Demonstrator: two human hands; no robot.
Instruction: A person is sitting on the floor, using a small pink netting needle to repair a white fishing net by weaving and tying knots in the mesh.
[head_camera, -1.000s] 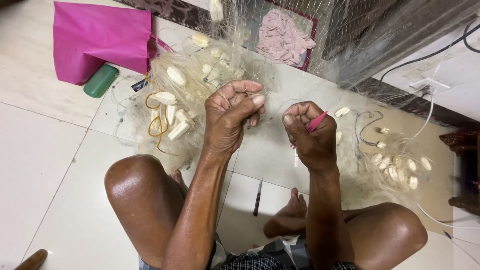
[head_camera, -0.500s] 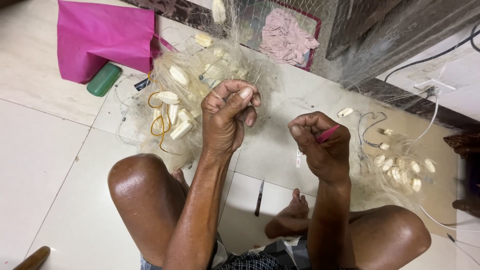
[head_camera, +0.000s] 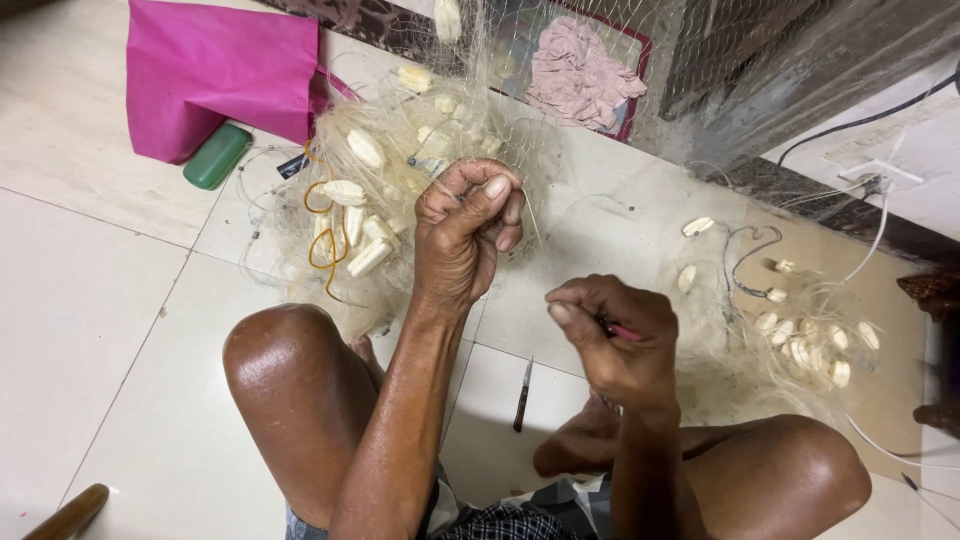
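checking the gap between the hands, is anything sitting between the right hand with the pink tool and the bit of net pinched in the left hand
Nothing visible does. The left hand pinches the net higher up; the right hand holds the pink tool lower down. Only bare floor tile shows in the gap; any fine thread there is too thin to see.

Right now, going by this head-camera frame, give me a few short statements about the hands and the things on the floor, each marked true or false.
1. The left hand pinches fine translucent fishing net between its fingers. True.
2. The right hand is empty. False: it grips a slim pink tool.
3. A small dark-handled knife lies on the pale floor tiles between the person's legs. True.
4. The green oblong case lies on top of the net. False: it lies on the tiles beside the magenta cloth bag.
5. White oval floats are bunched in the net beyond the left hand. True.
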